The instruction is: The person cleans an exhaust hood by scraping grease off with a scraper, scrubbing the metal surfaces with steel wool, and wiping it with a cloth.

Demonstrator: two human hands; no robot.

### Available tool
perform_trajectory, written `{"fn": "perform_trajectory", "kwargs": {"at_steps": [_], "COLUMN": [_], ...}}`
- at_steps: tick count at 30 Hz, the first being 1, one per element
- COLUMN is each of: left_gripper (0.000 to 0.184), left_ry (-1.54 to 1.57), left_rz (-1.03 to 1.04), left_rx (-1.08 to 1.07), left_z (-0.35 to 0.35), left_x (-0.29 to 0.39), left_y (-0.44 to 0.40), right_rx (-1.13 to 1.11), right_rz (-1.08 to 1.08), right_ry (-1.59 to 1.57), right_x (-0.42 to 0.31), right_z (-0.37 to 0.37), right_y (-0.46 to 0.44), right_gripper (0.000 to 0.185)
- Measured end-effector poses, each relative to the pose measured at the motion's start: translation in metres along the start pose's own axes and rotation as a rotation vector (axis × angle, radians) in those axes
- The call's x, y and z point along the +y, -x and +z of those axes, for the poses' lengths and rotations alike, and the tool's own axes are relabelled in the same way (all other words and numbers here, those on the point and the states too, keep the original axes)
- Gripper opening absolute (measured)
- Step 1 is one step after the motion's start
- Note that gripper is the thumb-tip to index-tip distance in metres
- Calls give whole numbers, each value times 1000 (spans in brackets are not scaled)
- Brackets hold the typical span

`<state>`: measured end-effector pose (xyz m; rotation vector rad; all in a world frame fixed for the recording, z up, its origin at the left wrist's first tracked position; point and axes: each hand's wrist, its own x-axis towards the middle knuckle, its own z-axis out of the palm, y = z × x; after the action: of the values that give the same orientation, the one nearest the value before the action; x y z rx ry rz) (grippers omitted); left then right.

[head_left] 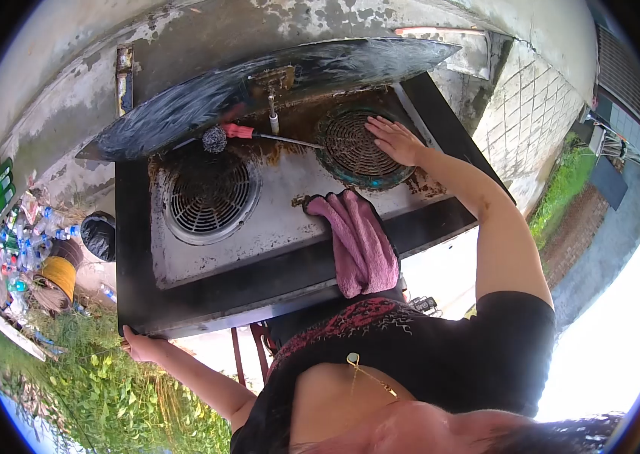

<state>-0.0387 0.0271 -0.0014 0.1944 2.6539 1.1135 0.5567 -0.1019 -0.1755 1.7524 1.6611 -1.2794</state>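
Note:
My right hand [396, 141] lies flat with fingers apart on the dirty right round grille [358, 155] of a range hood. At the hood's front left corner, my left hand [137, 345] curls round the black edge [176, 303]. A pink cloth [358, 242] hangs over the front edge between them. Left of the right grille lies a screwdriver with a red handle [238, 132], its shaft tip reaching that grille. A steel wool ball [215, 139] sits beside the handle, above the left round grille [210, 195].
A smeared dark panel [184, 110] stands raised along the hood's back, by a stained wall [55, 98]. Left of the hood are a black bucket [98, 234], a yellow container [59, 274] and several plastic bottles [32, 246]. Plants [108, 401] grow at the lower left.

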Motion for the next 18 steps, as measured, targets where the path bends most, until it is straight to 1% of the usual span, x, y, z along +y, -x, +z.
{"fn": "perform_trajectory", "kwargs": {"at_steps": [2, 4, 5, 6, 8, 9, 11, 14, 15, 17, 18], "left_gripper": [20, 18, 18, 19, 27, 31, 31, 33, 34, 34, 32], "left_ry": [8, 18, 8, -1, 3, 10, -34, -2, 3, 74, 67], "left_rz": [-19, -11, -14, -16, 23, 44, 17, 12, 10, 39, 19], "left_rx": [12, -10, -6, 0, -11, -17, -10, -2, -18, -45, -44], "left_z": [1, 0, 1, 1, -2, -4, -3, -3, -6, -7, -6], "left_x": [5, 3, 5, 5, -4, -6, 3, -1, -5, -20, -18], "left_y": [6, 2, 5, 7, -5, -10, 7, -2, -9, -28, -24], "right_rx": [26, 41, 26, -20, -19, -10, 15, -51, 43, -21, -50], "right_rz": [182, 401, 453, 477, 419, 355, 226, 472, 506, 447, 412], "right_ry": [-12, -52, -53, -40, -6, -30, -70, 50, 84, -315, -510], "right_x": [2, -17, -33, -52, -66, -56, -29, -31, -39, -72, -94], "right_z": [5, 11, 14, 10, 12, 12, 7, -6, -12, -43, -60], "right_y": [19, 42, 46, 44, 25, 10, -21, -28, -19, 12, 31], "right_gripper": [51, 53, 57, 59, 59, 58, 58, 55, 54, 56, 57]}}
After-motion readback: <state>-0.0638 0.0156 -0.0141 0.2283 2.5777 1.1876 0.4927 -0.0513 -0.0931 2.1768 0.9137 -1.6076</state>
